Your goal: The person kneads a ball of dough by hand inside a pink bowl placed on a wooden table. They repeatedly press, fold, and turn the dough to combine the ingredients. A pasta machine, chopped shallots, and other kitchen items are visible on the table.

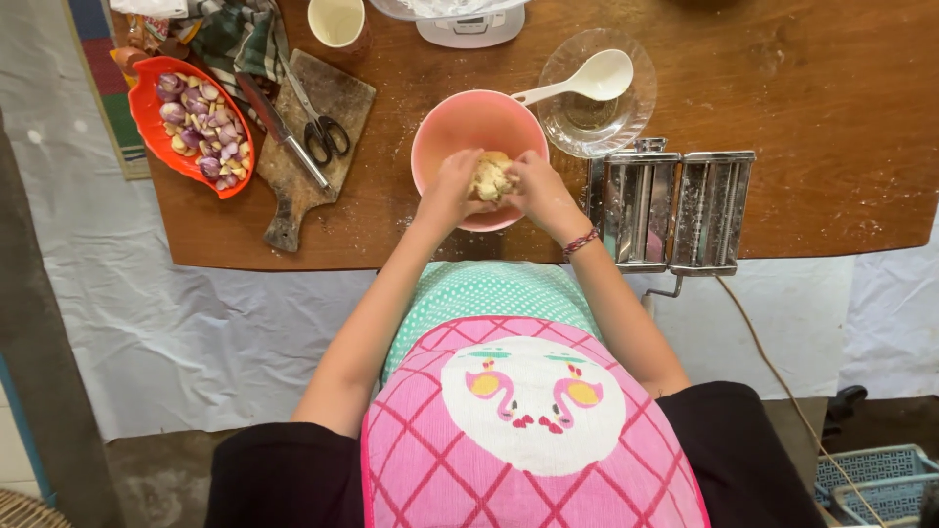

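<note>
head view: a pink bowl (479, 132) sits on the wooden tabletop (831, 117), close to the tabletop's near edge, and it serves as the landmark here. inside the bowl, toward its near rim, lies a pale yellow lump of dough (491, 177). the left hand (452, 186) reaches over the bowl's near rim and cups the dough from its left side, fingers curled against it. the right hand (534, 186) does the same from the right side, fingers closed on the lump, so both hands press together around the dough. a beaded bracelet (580, 241) circles the right wrist, just nearer than the bowl.

right of the bowl and a little farther stands a clear glass bowl (626, 117) with a white spoon (583, 80) lying in it, the spoon's handle pointing toward the pink bowl. directly right of the bowl, at the tabletop's near edge, stands a metal pasta machine (675, 210). beyond the bowl is a white kitchen scale (469, 27), and to the left of that a cream cup (336, 22).

left of the bowl lies a wooden cutting board (337, 103) carrying a knife (282, 129) and a pair of scissors (323, 132). farther left is an orange tray (147, 117) of peeled shallots and garlic (205, 127). nearer than the bowl, below the tabletop edge, a pink checked apron (533, 430) with flamingo print covers the person's front.
</note>
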